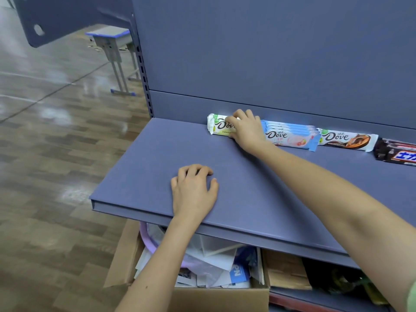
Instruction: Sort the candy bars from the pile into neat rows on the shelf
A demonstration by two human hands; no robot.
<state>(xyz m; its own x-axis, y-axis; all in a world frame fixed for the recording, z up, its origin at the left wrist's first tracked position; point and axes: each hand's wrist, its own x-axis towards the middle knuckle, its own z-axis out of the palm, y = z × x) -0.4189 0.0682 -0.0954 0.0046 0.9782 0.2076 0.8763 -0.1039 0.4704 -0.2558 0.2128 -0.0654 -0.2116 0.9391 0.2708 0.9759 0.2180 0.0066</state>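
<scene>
My two hands are well apart on a flat blue shelf (144, 167). My left hand (194, 191) rests palm down near the shelf's front edge, fingers loosely curled on the bare surface, holding nothing. My right hand (246, 129) reaches ahead and to the right of it, to the very back of the shelf, where its fingers curl over the far edge of a white Dove bar (218, 126) and the thumb sits against the bar's near edge, gripping it. That bar lies flat against the blue back panel (270, 52), its free end sticking out to the left of my right hand. Just right of that hand, touching my wrist, lies a neat overlapping stack of light-blue Dove bars (290, 134). Further right along the same back row comes a white-and-brown Dove bar (346, 138), then a dark-wrapped bar (396, 152) cut off by the edge of view. Below my left forearm, under the shelf, an open cardboard box (213, 298) holds loose papers and plastic. Far off beyond my left hand, a small desk (110, 37) stands on a glossy wood-pattern floor (45, 154).
</scene>
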